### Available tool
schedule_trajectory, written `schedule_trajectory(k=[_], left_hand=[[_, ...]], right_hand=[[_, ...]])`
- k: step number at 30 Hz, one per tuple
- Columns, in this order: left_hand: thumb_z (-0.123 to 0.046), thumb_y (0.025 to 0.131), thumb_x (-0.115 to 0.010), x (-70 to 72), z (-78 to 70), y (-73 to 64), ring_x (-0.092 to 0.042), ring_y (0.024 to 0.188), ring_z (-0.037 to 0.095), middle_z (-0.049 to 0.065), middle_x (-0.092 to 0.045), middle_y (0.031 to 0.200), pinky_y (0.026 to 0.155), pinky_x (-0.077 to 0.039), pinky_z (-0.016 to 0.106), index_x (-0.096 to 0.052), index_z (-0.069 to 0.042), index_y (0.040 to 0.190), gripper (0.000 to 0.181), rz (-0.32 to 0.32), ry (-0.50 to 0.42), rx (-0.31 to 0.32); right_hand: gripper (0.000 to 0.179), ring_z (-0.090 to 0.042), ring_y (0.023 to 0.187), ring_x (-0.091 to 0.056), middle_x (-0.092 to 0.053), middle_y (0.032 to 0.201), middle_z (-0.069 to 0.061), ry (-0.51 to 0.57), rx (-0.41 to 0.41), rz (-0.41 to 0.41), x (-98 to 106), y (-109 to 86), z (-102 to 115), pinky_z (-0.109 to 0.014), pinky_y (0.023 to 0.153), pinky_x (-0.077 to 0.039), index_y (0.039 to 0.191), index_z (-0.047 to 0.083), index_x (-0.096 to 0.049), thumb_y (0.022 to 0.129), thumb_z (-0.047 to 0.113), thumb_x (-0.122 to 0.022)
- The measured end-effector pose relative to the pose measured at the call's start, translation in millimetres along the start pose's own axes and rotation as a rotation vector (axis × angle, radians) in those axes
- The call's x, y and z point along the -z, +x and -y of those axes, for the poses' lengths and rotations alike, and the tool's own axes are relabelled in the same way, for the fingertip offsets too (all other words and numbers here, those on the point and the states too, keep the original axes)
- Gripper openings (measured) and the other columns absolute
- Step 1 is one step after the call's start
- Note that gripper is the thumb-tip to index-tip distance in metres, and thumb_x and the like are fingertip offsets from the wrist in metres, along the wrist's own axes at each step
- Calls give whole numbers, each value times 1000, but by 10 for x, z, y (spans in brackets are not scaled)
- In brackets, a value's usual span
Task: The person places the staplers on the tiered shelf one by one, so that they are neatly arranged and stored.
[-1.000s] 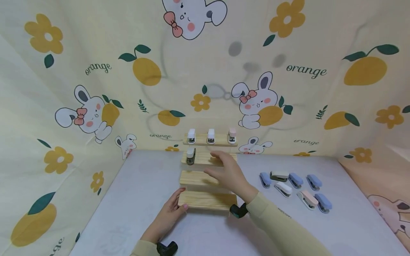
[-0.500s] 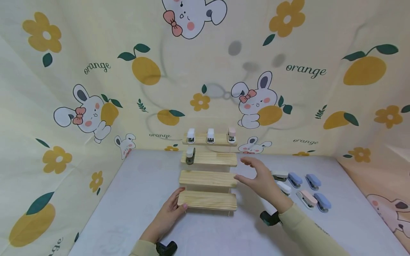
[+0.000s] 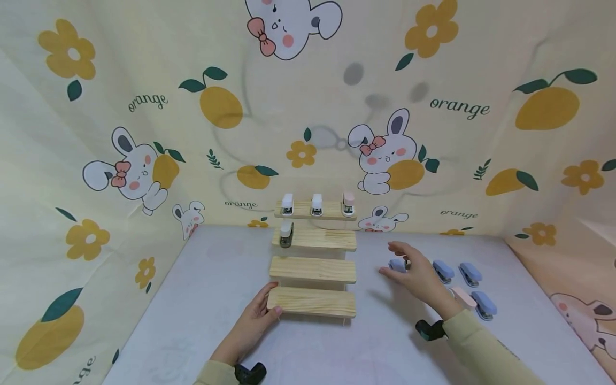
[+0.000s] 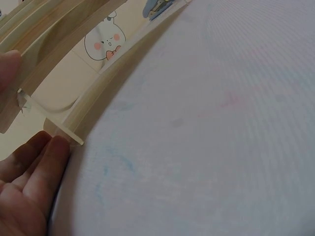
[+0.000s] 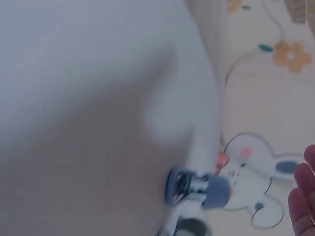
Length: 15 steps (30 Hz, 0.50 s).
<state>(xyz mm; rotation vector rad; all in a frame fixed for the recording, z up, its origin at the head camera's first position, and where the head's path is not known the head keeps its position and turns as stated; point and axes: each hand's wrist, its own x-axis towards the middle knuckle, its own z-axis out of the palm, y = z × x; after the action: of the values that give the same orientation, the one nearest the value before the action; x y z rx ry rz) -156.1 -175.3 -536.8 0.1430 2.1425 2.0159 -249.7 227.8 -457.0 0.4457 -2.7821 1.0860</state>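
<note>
Head view: blue stapler (image 3: 397, 265) on the tabletop (image 3: 337, 353), right of the wooden rack (image 3: 313, 302), partly behind the right grip (image 3: 418, 278). Probably light, stiff, smooth enough to slip a little, hardly fragile; best pinched across both sides at mid-body. Right grip: thumb and fingers parted wide, nothing held; contact not seen, gap showing in right wrist view. Left grip (image 3: 252, 323): closed on the rack's lower left end, thumb on the wood.

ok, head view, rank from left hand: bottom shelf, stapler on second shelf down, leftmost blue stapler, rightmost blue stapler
1. Bottom shelf, touching the left hand
2. Second-shelf stapler, left end
3. Leftmost blue stapler, by the right hand
4. Rightmost blue stapler, far right
</note>
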Motion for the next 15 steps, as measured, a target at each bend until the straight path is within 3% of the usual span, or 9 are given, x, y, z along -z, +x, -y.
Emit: schedule_trajectory(k=[8,15], left_hand=[[-29,92,-67,7,-6,-1,-28,141,22,9,-27,156,110,-29,28,-28,-20,151,71,10,-19,-3],[-30,92,-67,14,0,-1,-30,140,23,10,-29,155,109,-32,28,-28,-21,151,72,13,-16,2]], right_hand=[[94,-37,125,-43,-53,135,-14,-51,-101,54,35,49,-234,-62,101,-36,142,9,-43,74,67,-69],[96,-39,126,-39,-52,135,-13,-94,-124,90,49,68,-417,-64,102,-33,143,12,-42,71,70,-70]])
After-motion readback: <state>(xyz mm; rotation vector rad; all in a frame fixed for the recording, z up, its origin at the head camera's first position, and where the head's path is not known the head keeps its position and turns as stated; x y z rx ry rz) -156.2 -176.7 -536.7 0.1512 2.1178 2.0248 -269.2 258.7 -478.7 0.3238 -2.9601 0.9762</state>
